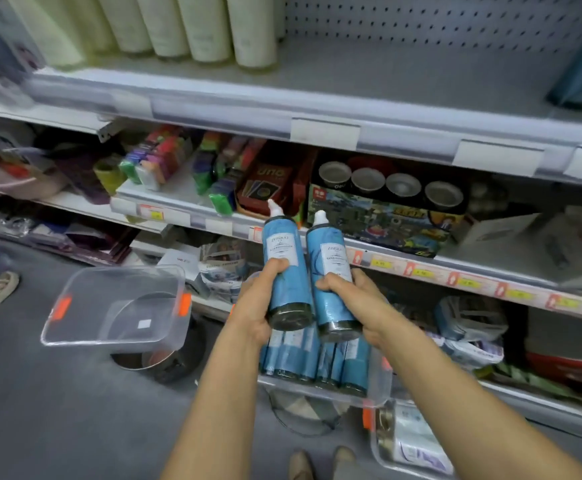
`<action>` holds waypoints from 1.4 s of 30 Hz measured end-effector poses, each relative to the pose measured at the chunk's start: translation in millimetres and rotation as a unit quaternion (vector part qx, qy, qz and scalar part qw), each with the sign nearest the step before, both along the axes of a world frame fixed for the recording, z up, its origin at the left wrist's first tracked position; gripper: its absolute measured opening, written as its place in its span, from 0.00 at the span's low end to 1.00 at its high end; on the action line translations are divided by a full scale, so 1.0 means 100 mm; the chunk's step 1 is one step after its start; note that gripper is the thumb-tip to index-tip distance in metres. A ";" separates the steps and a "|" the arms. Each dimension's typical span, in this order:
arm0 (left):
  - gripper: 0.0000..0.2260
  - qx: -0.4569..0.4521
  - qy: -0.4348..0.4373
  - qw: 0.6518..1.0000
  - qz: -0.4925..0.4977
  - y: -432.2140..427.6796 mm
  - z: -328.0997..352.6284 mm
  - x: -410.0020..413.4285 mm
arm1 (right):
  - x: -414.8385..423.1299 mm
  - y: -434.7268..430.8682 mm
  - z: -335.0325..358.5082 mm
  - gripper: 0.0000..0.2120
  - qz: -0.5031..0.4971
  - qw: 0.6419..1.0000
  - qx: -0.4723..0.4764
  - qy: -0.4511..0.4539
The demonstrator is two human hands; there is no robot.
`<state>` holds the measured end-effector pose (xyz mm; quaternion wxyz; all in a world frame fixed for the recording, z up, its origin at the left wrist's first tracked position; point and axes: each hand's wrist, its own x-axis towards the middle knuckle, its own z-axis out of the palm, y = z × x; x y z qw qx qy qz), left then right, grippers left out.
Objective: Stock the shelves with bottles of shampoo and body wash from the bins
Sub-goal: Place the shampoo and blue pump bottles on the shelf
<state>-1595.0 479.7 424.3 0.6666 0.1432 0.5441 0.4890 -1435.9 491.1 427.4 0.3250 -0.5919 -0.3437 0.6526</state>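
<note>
- The left blue bottle (284, 268) is being gripped low on its body by the left hand (258, 303), with the fingers curled round over the label.
- The right blue bottle (334, 271) is being clamped in the same way by the right hand (355, 299), its fingers wrapped across the front.
- Both bottles are being held in the air, side by side and almost touching, just above the clear bin (379, 379), where more blue bottles (300, 355) are being kept packed together.
- Each long axis is being held running up and away from the person, leaning a little to the left. The white caps (274, 206) are being pointed toward the shelves and the dark bases are being turned toward the camera.
- The step in hand is judged to be the lift from the bin to the top shelf (386, 81), where bare space is being left to the right of the cream bottles (206, 29).
- For a good placement, the bases are best being swung forward and down as the bottles are being raised, so that each one is being set upright with its cap up and its label facing out.
- Since the grips are low and the bottles tall, tipping is being risked. The shelf's front lip is best being cleared fully, and one bottle seated before the other is being let go.
</note>
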 end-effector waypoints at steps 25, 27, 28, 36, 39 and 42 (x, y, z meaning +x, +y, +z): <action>0.27 0.203 -0.039 0.976 -0.073 0.32 1.35 0.72 | 0.67 0.23 1.35 0.23 -0.051 0.973 0.224 0.031; 0.28 0.212 -0.028 0.974 -0.076 0.37 1.42 0.82 | 0.78 0.30 1.39 0.24 -0.049 0.970 0.234 0.037; 0.28 0.215 -0.024 0.973 -0.078 0.39 1.45 0.87 | 0.83 0.33 1.40 0.24 -0.048 0.969 0.238 0.040; 0.22 0.210 -0.011 0.974 -0.084 0.45 1.63 1.16 | 1.12 0.48 1.47 0.24 -0.036 0.970 0.235 0.051; 0.24 0.209 -0.003 0.974 -0.083 0.53 1.68 1.22 | 1.19 0.58 1.52 0.24 -0.039 0.971 0.229 0.057; 0.26 0.212 -0.006 0.974 -0.081 0.65 1.74 1.27 | 1.25 0.70 1.60 0.23 -0.046 0.969 0.235 0.057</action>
